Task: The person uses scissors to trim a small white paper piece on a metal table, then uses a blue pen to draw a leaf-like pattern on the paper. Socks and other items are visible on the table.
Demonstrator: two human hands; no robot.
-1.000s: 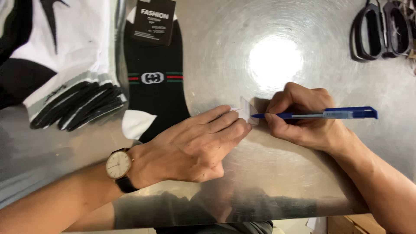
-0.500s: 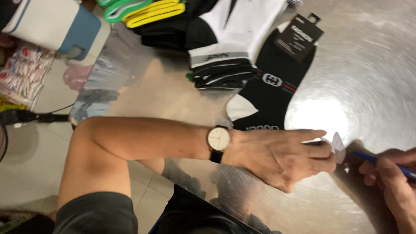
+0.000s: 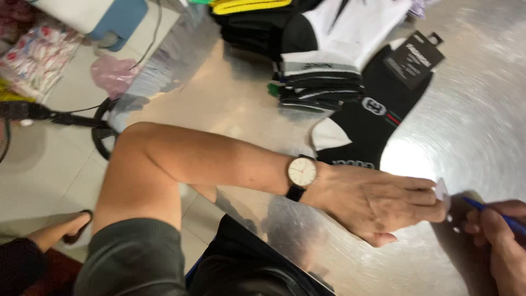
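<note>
Small paper tag [image 3: 441, 190] pinned flat on the tabletop [image 3: 482, 120] under left hand [image 3: 383, 203] fingertips — light, flimsy, likely best held by its edges — right hand [image 3: 501, 241] grip clenched around a blue pen [image 3: 493, 214].

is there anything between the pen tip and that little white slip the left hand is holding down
Nothing visible does. The left hand pins the small white slip to the metal table with its fingertips, and the blue pen in the right hand points at the slip's edge across bare table. The socks lie farther back.
</note>
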